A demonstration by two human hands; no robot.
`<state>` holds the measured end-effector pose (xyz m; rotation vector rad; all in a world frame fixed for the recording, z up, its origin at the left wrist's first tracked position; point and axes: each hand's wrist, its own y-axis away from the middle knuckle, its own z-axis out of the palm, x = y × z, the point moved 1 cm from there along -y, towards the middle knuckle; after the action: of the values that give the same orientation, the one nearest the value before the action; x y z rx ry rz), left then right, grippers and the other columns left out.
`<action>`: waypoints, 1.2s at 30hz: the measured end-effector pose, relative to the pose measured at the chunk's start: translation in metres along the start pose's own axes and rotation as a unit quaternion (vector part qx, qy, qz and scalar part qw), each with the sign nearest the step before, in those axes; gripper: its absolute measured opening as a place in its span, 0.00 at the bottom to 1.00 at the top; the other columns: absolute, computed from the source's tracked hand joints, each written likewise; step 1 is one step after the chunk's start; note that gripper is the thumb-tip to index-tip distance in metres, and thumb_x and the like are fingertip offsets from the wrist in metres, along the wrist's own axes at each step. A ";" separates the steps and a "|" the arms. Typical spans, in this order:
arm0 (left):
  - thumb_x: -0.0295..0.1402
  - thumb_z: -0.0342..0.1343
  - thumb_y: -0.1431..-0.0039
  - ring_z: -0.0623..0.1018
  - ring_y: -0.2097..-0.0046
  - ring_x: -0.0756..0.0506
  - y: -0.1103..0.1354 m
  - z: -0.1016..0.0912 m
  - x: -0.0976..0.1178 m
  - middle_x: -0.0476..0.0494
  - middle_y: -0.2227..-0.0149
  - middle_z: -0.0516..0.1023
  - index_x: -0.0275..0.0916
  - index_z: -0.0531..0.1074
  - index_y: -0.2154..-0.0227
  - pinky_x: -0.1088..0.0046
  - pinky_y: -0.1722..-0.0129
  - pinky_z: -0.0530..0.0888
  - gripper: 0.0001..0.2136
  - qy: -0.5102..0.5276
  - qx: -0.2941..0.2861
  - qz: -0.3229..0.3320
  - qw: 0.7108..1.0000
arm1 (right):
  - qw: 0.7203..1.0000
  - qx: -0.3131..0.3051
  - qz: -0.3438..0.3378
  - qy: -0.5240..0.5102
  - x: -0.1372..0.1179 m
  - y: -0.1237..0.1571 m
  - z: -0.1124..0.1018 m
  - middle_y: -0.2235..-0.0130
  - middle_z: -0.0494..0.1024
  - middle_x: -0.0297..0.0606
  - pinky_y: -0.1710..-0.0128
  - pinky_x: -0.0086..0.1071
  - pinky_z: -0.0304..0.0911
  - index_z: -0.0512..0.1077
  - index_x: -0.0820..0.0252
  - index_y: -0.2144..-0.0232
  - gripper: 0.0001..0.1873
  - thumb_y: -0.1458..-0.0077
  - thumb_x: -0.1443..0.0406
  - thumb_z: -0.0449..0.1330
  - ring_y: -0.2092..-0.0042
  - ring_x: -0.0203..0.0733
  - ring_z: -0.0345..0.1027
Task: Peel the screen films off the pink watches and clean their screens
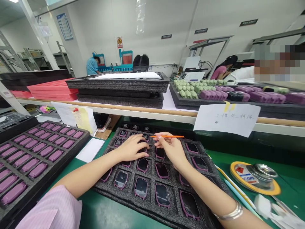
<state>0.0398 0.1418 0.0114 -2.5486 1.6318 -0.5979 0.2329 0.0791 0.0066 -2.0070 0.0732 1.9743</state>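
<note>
My right hand (170, 148) pinches a thin orange stick (175, 136) above the black foam tray (128, 187). The stick lies nearly level, its tip pointing left. My left hand (133, 148) rests over the tray with its fingers spread, fingertips at a purple-framed smartwatch (145, 137) close to the stick's tip. Several such watches sit face up in the tray's slots, like a dark-screened watch (162, 170) in the middle. Some screens towards the back are lit with white text. My hands and forearms hide part of the rows.
At left stands another foam tray (60, 165) of purple watch cases. A shelf edge (181, 113) crosses above the work, carrying stacked black foam (119, 86) and green and purple parts. On the right are a clear dispenser bottle (259, 175) and pens. Other people work behind.
</note>
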 end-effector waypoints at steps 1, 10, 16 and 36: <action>0.43 0.61 0.38 0.67 0.36 0.34 0.001 -0.002 -0.001 0.37 0.44 0.74 0.43 0.76 0.54 0.51 0.36 0.62 0.14 0.004 0.003 0.003 1.000 | 1.000 -0.004 -0.001 0.002 0.000 -0.005 0.004 0.65 0.82 0.43 0.65 0.38 0.75 0.74 0.59 0.64 0.30 0.55 0.39 0.66 0.69 0.43 0.77; 0.37 0.64 0.40 0.79 0.50 0.41 0.004 -0.003 -0.009 0.45 0.55 0.82 0.41 0.75 0.57 0.64 0.46 0.69 0.10 0.051 0.013 0.004 0.999 | 1.000 -0.008 -0.008 0.009 0.035 -0.018 0.028 0.74 0.77 0.36 0.71 0.36 0.73 0.71 0.59 0.71 0.31 0.54 0.37 0.63 0.73 0.41 0.75; 0.38 0.67 0.44 0.78 0.49 0.40 0.006 0.000 -0.007 0.42 0.53 0.79 0.41 0.70 0.54 0.63 0.48 0.72 0.17 0.081 0.032 -0.050 0.995 | 1.000 0.007 -0.007 0.014 0.039 -0.009 0.024 0.77 0.74 0.33 0.75 0.34 0.70 0.65 0.55 0.70 0.29 0.51 0.37 0.60 0.76 0.40 0.72; 0.42 0.61 0.38 0.73 0.48 0.37 0.018 -0.011 -0.008 0.41 0.53 0.76 0.41 0.72 0.58 0.55 0.45 0.69 0.12 0.031 0.030 -0.109 0.993 | 0.999 -0.016 -0.018 0.046 0.032 -0.005 0.026 0.78 0.72 0.31 0.73 0.35 0.71 0.64 0.54 0.72 0.29 0.52 0.37 0.61 0.76 0.40 0.70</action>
<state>0.0172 0.1431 0.0148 -2.7090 1.3388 -0.7364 0.2105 0.0970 -0.0240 -2.1026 0.0269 1.8724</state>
